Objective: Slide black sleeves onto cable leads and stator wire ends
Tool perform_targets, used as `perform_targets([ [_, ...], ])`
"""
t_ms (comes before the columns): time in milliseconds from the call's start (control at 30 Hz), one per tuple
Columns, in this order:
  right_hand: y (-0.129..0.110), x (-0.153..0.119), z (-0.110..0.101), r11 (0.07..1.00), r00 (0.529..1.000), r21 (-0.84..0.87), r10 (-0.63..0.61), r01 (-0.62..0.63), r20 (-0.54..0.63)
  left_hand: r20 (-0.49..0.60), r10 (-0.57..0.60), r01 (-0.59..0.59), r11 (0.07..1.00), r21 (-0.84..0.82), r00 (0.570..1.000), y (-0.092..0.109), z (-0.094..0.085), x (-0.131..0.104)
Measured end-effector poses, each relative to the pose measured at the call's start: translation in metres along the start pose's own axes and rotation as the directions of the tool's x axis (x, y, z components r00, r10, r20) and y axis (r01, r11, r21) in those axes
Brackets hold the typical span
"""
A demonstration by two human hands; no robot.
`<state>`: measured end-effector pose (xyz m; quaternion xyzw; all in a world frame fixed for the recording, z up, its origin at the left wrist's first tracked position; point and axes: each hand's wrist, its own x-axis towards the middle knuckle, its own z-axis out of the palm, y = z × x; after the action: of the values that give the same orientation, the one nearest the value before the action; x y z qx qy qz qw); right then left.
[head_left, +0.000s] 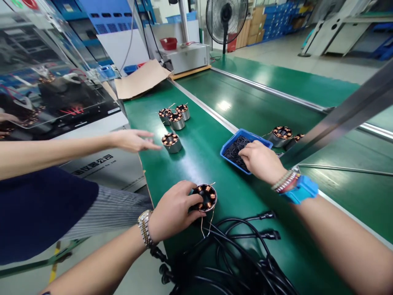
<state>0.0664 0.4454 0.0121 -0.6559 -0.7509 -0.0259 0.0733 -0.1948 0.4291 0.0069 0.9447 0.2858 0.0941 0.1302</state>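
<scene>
My left hand (pixel 181 211) is closed round the rim of a motor stator (pixel 211 200), a steel ring with copper coils inside. The stator stands on the green bench, coils facing up, and thin wire leads stick out of it. My right hand (pixel 256 157) is over a blue plastic bin (pixel 229 163) of small black tube-like pieces (pixel 236 148). Its fingertips are pinched together at the pieces; whatever they hold is hidden. Black cables (pixel 245 250) with connectors lie just in front of the stator.
A co-worker's hand (pixel 135 140) reaches in from the left, near another stator (pixel 172 143). Several stators (pixel 177 122) stand farther back, and more stators (pixel 280 137) sit behind the bin. A metal post (pixel 337 110) rises at right. Cardboard (pixel 143 80) lies at the back left.
</scene>
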Motion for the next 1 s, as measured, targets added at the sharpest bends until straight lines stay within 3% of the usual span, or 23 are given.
perform_targets([
  [167,-0.009,0.020,0.016,0.994,0.995,0.092,0.054,-0.061,0.079,0.008,-0.008,0.008,1.000,0.000,1.000,-0.002,0.002,-0.002],
  [300,-0.010,0.030,0.015,0.981,0.979,0.115,0.140,-0.158,0.151,0.014,-0.006,0.006,1.000,-0.006,1.000,-0.002,0.003,-0.002],
  [400,-0.011,0.024,0.003,0.967,0.983,0.188,0.158,-0.174,0.097,0.014,-0.006,0.006,1.000,-0.010,1.000,-0.001,0.002,-0.002],
  [500,-0.020,0.004,-0.008,0.902,0.991,0.411,0.136,-0.132,0.021,0.014,-0.003,0.003,1.000,-0.012,1.000,-0.001,0.001,-0.001],
  [567,-0.032,-0.011,-0.010,0.774,0.994,0.625,0.108,-0.107,0.036,0.009,0.003,-0.003,1.000,-0.008,1.000,-0.001,0.001,-0.001],
  [667,-0.050,-0.030,0.000,0.467,0.981,0.863,0.082,-0.191,0.173,-0.001,0.011,-0.011,1.000,0.000,1.000,-0.002,0.003,-0.002],
  [767,-0.065,-0.035,0.016,0.096,0.936,0.934,0.119,-0.344,0.332,-0.005,0.010,-0.010,1.000,0.005,1.000,-0.002,0.003,-0.003],
  [833,-0.070,-0.035,0.026,-0.120,0.914,0.921,0.131,-0.371,0.385,-0.005,0.009,-0.009,1.000,0.010,1.000,-0.002,0.003,-0.003],
  [900,-0.072,-0.033,0.033,-0.246,0.900,0.895,0.138,-0.373,0.413,-0.001,0.007,-0.007,1.000,0.011,1.000,-0.002,0.002,-0.002],
  [1000,-0.073,-0.033,0.038,-0.355,0.884,0.853,0.130,-0.382,0.450,0.006,0.003,-0.003,1.000,0.004,1.000,-0.001,0.001,-0.001],
])
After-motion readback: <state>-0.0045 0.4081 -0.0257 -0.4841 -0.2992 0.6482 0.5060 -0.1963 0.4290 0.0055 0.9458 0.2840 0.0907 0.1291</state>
